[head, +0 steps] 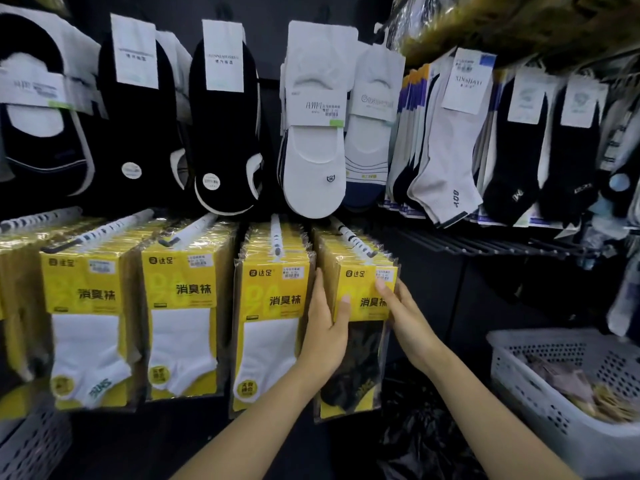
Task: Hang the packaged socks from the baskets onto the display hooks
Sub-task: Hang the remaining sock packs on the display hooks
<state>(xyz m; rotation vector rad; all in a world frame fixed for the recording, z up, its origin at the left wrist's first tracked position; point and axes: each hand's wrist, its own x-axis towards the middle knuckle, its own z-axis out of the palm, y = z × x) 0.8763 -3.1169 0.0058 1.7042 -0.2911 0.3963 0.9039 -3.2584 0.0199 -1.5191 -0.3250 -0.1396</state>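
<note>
Hands both on the front yellow-carded pack of black socks (360, 327), which hangs at the front of the rightmost loaded hook (353, 240) in the lower row. Left hand (325, 327) grips the pack's left edge — thumb across the yellow card, fingers behind. Right hand (405, 317) holds the right edge, one fingertip pressed on the card's upper right corner by the price label. The pack sits on the hook through its header, with more packs of the same kind stacked behind it.

To the left, three further hooks carry yellow packs of white socks (273, 327). Upper row holds loose-carded low-cut socks — black (225, 133) and white (311, 147). Empty black hooks (485, 245) project to the right of the held pack. White perforated basket (540, 403) stands at lower right, well apart from the hands, with some packaged items inside; their type cannot be told.
</note>
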